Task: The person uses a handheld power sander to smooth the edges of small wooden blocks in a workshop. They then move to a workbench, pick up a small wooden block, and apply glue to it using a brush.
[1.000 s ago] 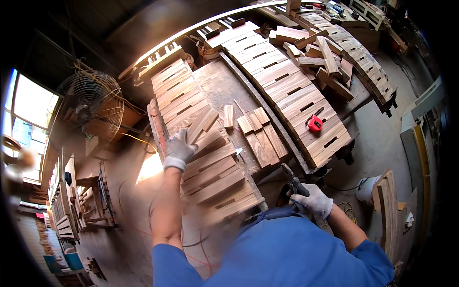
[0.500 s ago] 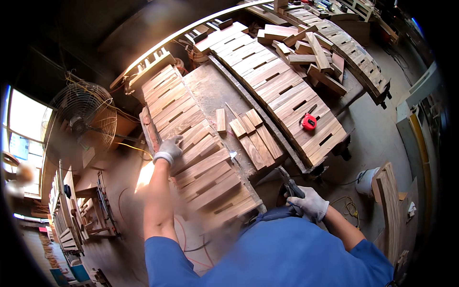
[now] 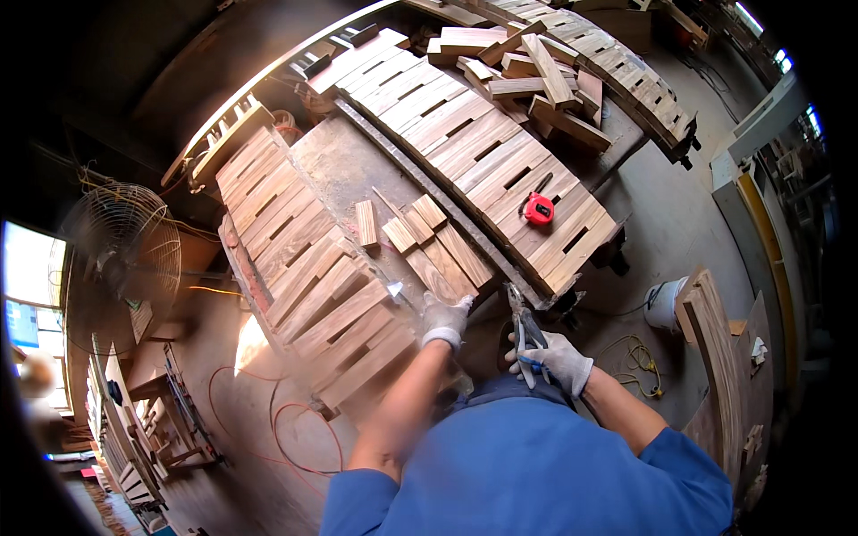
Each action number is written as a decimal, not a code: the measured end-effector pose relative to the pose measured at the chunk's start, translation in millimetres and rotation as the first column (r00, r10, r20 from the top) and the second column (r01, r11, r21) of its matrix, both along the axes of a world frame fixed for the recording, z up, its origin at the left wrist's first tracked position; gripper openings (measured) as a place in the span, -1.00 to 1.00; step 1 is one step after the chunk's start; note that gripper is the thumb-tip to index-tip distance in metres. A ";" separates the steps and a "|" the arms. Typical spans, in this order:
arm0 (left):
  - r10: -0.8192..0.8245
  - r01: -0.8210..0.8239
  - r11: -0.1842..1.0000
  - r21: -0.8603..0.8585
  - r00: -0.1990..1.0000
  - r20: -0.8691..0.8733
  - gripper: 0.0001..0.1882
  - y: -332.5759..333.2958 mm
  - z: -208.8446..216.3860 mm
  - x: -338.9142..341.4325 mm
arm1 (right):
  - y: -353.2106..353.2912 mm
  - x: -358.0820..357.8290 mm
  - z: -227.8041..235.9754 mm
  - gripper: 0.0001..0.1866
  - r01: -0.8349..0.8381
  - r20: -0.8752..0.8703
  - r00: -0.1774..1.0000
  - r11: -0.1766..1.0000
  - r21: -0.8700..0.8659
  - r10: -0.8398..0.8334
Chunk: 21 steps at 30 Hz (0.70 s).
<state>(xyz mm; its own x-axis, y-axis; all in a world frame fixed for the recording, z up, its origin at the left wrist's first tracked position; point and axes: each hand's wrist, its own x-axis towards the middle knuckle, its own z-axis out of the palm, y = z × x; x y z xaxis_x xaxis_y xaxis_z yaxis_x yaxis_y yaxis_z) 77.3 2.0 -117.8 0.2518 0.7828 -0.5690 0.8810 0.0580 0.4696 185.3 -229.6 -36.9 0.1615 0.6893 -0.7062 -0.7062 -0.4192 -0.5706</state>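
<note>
My gloved right hand point(image 3: 561, 364) is closed round the handles of a pair of metal pliers point(image 3: 518, 313), whose jaws point away from me. My left hand point(image 3: 445, 320), also gloved, has its fingers apart at the near end of a few loose wooden blocks point(image 3: 440, 277); whether it touches them I cannot tell. To its left lies a row of wooden slats point(image 3: 308, 268), with the nearer ones fanned out unevenly. Beyond the right hand runs a longer slat panel point(image 3: 500, 170) with dark slots, and a red tape measure point(image 3: 539, 209) rests on it.
A pile of wooden blocks point(image 3: 545, 80) lies at the far side, beside another slat panel point(image 3: 617, 67). A wire-caged fan point(image 3: 121, 259) stands at left. On the right are a white bucket point(image 3: 666, 305) and a leaning board point(image 3: 715, 357). A red hose point(image 3: 290, 433) curls across the floor.
My left hand has moved right, from the slat row to the loose blocks. The pliers are raised and show more fully in my right hand. The whole view has shifted.
</note>
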 end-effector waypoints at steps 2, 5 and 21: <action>-0.035 0.035 0.999 0.034 0.999 -0.002 0.26 -3.8 -15.2 -4.0 | -4.6 -2.9 -3.1 -0.49 0.015 -0.002 1.000 1.000 -0.003 -0.015; -0.124 0.130 0.990 0.062 0.988 -0.089 0.20 -1.4 -20.1 -11.3 | -7.9 -5.9 -10.9 -0.56 0.038 -0.004 0.999 0.999 -0.029 -0.038; 0.100 -0.108 0.986 0.125 0.993 0.070 0.19 34.9 -17.5 23.9 | -7.9 7.6 -9.6 -0.70 0.327 -0.143 0.938 0.942 0.074 -0.315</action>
<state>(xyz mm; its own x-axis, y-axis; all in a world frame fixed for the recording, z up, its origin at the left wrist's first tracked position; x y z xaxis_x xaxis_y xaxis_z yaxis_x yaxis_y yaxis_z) 101.2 37.0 -135.3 0.1972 0.8719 -0.4482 0.8416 0.0839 0.5335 192.9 -237.5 -46.5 0.2984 0.6806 -0.6692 -0.8634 -0.1063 -0.4932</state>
